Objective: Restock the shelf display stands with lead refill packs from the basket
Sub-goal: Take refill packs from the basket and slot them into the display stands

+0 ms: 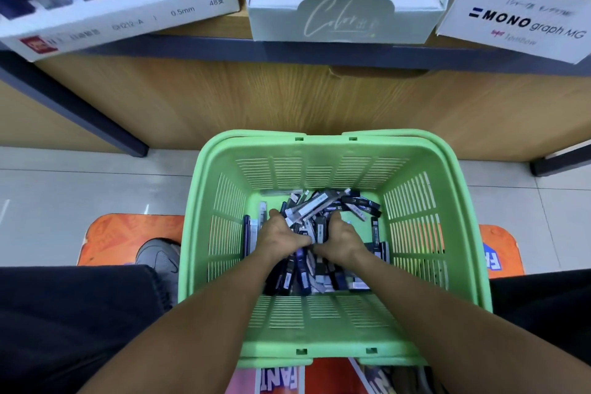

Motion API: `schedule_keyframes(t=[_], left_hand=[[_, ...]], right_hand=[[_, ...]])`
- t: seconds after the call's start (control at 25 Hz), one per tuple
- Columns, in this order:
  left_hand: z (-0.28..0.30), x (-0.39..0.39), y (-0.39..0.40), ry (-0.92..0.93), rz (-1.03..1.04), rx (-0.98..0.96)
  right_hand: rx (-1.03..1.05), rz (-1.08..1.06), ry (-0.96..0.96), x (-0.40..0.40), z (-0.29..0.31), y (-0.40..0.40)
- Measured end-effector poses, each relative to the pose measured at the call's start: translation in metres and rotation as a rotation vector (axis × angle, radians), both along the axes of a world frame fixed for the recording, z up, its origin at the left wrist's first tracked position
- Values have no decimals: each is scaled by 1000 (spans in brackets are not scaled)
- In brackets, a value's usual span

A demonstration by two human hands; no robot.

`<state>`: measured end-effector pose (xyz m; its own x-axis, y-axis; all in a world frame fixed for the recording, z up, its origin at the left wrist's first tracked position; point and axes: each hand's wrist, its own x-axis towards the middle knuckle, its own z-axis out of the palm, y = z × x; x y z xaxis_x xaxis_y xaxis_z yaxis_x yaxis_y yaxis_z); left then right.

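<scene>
A green plastic basket (415, 217) stands on the floor between my knees, its bottom covered with several dark blue, black and grey lead refill packs (358, 201). Both my arms reach down into it. My left hand (278, 233) and my right hand (339, 235) sit side by side in the heap, fingers curled around a bunch of packs (307, 211) that stick up between them. On the shelf above stand three white cardboard display stands: a slotted left one (134, 6), a middle one (345, 19) marked "Color", and a right one (518, 29) marked "MONO graph MG".
The wooden shelf front (287, 99) with its dark frame rises right behind the basket. An orange mat (128, 237) lies on the tiled floor under the basket. My grey shoe (160, 257) and dark trouser legs flank the basket.
</scene>
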<state>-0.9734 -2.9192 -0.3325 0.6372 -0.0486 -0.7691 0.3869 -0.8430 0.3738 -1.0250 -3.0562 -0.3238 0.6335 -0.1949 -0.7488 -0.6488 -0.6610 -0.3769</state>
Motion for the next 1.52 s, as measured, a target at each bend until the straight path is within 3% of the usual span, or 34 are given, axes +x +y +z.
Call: schedule_keyframes(t=[0.32, 0.68, 1.0, 1.24, 1.4, 1.52], left_hand=[[0, -4, 10, 61, 281, -195], [2, -2, 11, 113, 325, -288], [6, 3, 12, 152, 351, -375], [11, 1, 7, 45, 382, -418], [11, 2, 5, -13, 431, -421], [17, 0, 7, -41, 462, -416]], right_hand=[[367, -403, 8, 0, 2, -6], [499, -578, 25, 8, -3, 18], [830, -777, 119, 0, -1, 2], [644, -550, 80, 4, 10, 0], [615, -529, 40, 7, 20, -3], [468, -577, -6, 10, 20, -17]])
